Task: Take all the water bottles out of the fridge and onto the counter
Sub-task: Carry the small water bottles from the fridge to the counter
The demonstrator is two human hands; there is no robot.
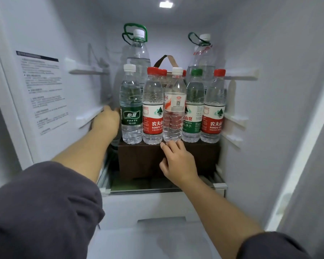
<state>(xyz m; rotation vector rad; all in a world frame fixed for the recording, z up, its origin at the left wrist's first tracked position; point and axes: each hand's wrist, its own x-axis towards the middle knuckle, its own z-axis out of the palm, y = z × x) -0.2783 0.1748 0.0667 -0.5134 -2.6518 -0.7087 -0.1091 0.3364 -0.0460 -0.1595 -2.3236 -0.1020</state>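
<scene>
Several small water bottles stand in a row on a dark brown box (142, 159) inside the fridge. From the left they are a green-labelled bottle (131, 109), a red-labelled bottle (152, 116), a clear white-capped bottle (174, 113), a green-capped bottle (194, 109) and a red-capped bottle (213, 113). Two large jugs, one on the left (138, 53) and one on the right (202, 55), stand behind with green handles. My left hand (107, 119) is against the left side of the green-labelled bottle, fingertips hidden behind it. My right hand (178, 161) sits just under the white-capped bottle's base, fingers loosely bent, holding nothing.
More red caps and a brown strap handle (166, 60) show behind the front row. White rails (90, 116) line both fridge walls. A glass shelf edge (142, 191) and a white drawer (157, 208) lie below the box. The door with a printed sticker (43, 90) is on the left.
</scene>
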